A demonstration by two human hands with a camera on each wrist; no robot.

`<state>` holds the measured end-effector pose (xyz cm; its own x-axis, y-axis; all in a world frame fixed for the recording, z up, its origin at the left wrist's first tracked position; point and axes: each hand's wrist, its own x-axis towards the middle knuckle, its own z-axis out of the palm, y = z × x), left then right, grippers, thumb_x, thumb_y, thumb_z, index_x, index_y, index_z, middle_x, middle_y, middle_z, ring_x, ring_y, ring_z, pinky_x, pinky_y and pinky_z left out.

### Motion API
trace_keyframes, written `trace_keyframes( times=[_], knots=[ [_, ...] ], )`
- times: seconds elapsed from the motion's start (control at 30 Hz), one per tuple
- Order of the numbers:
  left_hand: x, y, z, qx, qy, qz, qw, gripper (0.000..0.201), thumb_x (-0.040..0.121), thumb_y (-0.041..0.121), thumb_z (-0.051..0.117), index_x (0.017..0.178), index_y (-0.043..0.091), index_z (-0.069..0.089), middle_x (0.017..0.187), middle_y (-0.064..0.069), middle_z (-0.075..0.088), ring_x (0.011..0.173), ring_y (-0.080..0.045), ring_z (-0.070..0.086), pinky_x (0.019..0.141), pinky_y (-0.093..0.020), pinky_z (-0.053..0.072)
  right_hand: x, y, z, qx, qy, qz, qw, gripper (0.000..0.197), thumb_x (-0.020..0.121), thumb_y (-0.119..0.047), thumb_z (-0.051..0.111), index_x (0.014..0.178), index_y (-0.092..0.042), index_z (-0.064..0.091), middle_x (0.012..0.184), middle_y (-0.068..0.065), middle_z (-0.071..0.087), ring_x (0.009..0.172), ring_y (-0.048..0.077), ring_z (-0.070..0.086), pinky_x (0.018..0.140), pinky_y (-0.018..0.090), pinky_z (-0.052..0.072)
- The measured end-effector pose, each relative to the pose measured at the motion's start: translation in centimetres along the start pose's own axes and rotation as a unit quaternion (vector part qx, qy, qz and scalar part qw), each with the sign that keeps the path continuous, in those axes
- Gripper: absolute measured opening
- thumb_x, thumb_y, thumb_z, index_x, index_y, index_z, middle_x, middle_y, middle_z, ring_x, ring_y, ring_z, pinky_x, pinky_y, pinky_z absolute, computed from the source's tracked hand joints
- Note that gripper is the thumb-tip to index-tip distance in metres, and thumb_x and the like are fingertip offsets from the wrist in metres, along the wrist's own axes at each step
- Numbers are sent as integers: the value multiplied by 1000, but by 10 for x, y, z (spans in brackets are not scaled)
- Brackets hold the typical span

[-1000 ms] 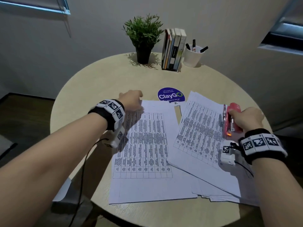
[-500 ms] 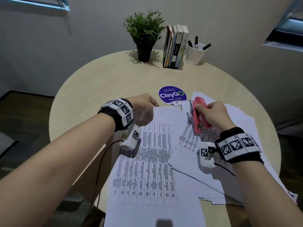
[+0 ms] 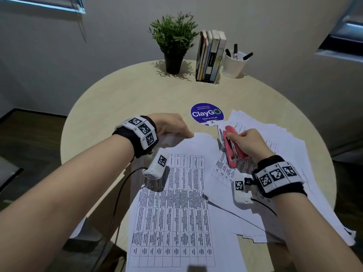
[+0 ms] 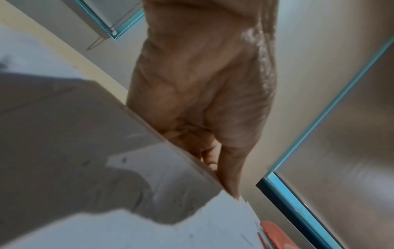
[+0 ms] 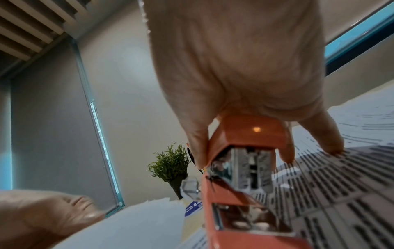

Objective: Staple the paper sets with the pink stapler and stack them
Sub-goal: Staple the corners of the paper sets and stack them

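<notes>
A printed paper set lies in the middle of the round table. My left hand pinches its far edge and holds that edge raised off the table. In the left wrist view the thumb lies along the paper set and the fingers curl behind it. My right hand grips the pink stapler from above, just right of the set's far right corner and over the loose paper pile. The right wrist view shows the stapler with its jaws parted, pointing away from me.
At the far edge of the table stand a potted plant, a row of books and a white cup of pens. A blue round sticker sits just beyond the papers. Cables hang from both wrist cameras.
My right hand has carried the stapler left from the right side of the pile toward the middle set's far corner. My left hand has raised the set's far edge.
</notes>
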<state>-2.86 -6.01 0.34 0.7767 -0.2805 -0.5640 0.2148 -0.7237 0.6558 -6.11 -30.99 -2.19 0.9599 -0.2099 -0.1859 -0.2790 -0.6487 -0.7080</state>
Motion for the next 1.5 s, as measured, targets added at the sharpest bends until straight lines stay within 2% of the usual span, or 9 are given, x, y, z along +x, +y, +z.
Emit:
trace_keyframes(
  times=[0.17,0.3,0.37,0.63,0.93,1.1,1.27,1.37,1.5],
  knots=[
    [-2,0,-3,8,-31,-19,999,33,78,34,65,60,8,53,43,-13,48,50,-25,40,57,-35,29,0,2,1,4,2,-2,1000,42,88,-32,68,59,-9,47,52,6,43,28,11,41,37,22,31],
    [-7,0,-8,-34,-57,-7,998,24,88,11,54,90,-10,65,53,-19,58,49,-27,50,60,-36,42,0,3,0,9,6,-4,1000,44,87,-31,68,56,-10,45,50,5,39,39,19,39,41,24,30],
    [-9,3,-9,-66,-36,5,997,13,90,-1,56,90,0,68,71,-16,67,57,-25,62,59,-29,53,-1,3,0,12,1,-4,1000,42,88,-32,68,60,-8,48,52,6,40,43,22,40,44,25,31],
    [-17,2,-9,-42,-54,45,997,19,80,-7,68,78,12,64,68,-4,64,55,-15,59,51,-20,50,-3,3,0,18,-11,4,1000,41,88,-32,68,61,-7,51,54,8,47,42,22,45,42,26,33],
    [-12,0,15,78,94,150,981,15,78,-1,69,86,12,66,67,0,59,56,-10,49,49,-18,37,-5,0,-1,-3,-2,3,1000,43,87,-36,69,61,-6,52,52,7,46,22,5,38,42,26,34],
    [-3,4,10,81,231,182,952,11,81,5,69,92,3,67,72,1,60,64,-11,54,55,-16,42,-7,-2,-1,-4,-1,5,1000,38,87,-36,69,67,-5,57,56,8,51,33,11,45,38,22,34],
    [2,-14,15,163,216,135,953,67,75,32,78,130,14,44,112,-5,55,101,-22,55,84,-31,43,-13,-18,1,-1,-7,-29,1000,37,88,-37,68,70,-6,60,59,6,57,45,15,51,39,21,37],
    [-3,-28,21,340,251,121,898,85,65,49,79,134,19,39,128,-6,45,119,-26,42,95,-40,35,-16,-39,12,-56,-37,-72,995,37,89,-39,66,70,-8,62,60,3,60,50,18,57,50,26,47],
    [-8,-42,28,369,185,108,904,65,68,59,74,114,18,56,117,-6,48,111,-25,45,86,-38,40,-20,-70,40,-213,-42,-119,969,38,88,-44,63,67,-17,46,65,-3,51,74,26,55,93,50,43]
  ],
)
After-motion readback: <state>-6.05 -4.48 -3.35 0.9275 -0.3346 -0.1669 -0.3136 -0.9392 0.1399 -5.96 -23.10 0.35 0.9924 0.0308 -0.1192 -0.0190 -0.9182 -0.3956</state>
